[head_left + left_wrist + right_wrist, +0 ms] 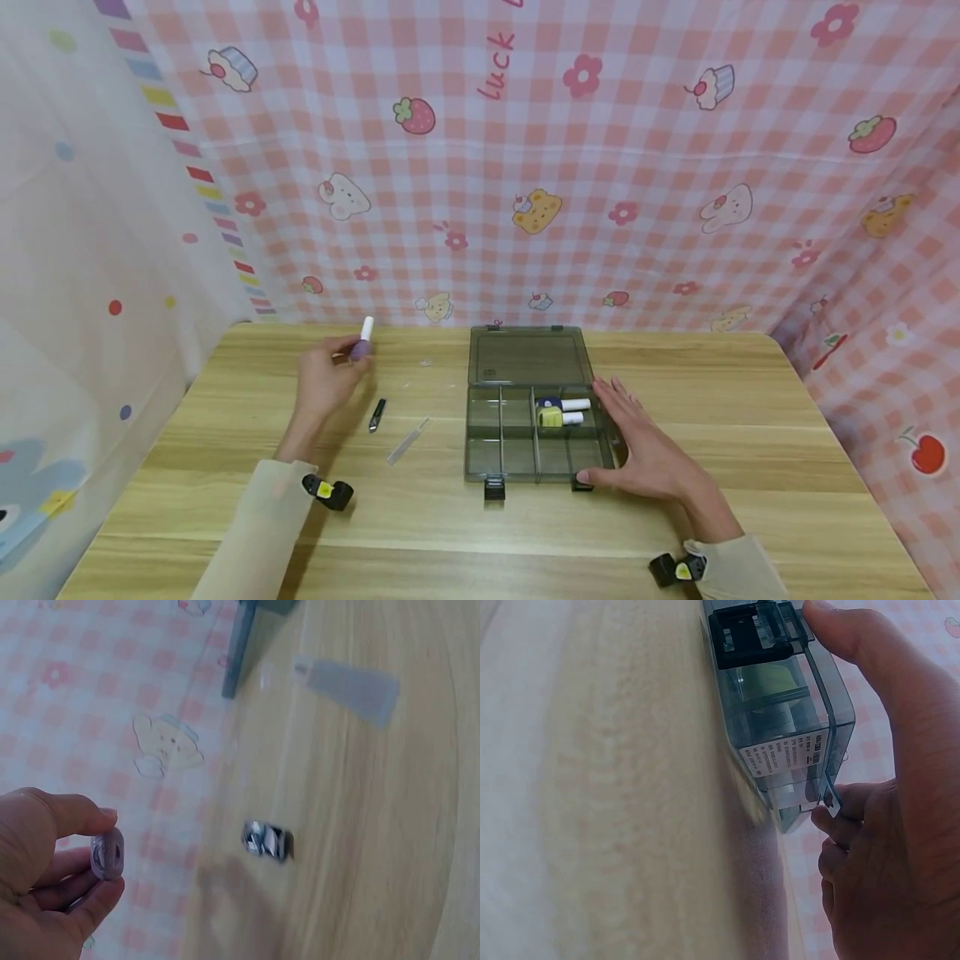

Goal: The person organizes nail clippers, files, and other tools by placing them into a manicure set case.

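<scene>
The left hand (324, 382) pinches a small purple bottle with a white cap (363, 340) between thumb and fingers, raised above the wooden table (420, 525), left of the nail clipper (377, 414). The right hand (647, 454) lies flat with relaxed fingers against the right side of the open compartment box (525, 433).

From my head view, the bottle (363, 342) in the left hand (324, 385) is half covered by fingers; I can't read any label. My left wrist view is blurred: the clipper (267, 841) is a smear, the file (352, 688) hazy, the box (251, 630) cut off at the top edge. The box sticker (786, 756) print is too small to read. The right hand (889, 825) runs off frame.
</scene>
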Demonstrator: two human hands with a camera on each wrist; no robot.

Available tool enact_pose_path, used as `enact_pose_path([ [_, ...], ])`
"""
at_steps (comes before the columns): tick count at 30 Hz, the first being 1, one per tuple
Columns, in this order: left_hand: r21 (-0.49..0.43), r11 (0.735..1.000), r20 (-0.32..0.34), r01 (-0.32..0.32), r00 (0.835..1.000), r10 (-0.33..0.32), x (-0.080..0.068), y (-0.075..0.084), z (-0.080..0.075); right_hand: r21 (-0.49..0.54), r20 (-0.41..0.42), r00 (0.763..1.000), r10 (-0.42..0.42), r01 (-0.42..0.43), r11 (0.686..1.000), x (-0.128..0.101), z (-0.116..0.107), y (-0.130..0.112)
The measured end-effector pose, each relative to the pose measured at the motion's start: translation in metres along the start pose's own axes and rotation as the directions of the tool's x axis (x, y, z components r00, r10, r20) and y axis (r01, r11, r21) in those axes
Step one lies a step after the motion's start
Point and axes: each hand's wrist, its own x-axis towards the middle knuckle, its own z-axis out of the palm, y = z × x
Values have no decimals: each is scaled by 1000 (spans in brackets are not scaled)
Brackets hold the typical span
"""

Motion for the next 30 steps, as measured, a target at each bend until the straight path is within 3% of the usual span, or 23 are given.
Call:
enact_pose_path([
  [10,-28,995,23,-99,995,99,-9,21,9,-12,-5,1000,-9,8,1000,0,0,1],
  [18,-60,982,75,-181,980,186,-19,32,19,-9,-3,1000,-4,4,1000,0,1,0],
  [30,-83,980,151,-183,969,194,-32,50,35,-13,-3,1000,-10,10,1000,0,1,0],
])
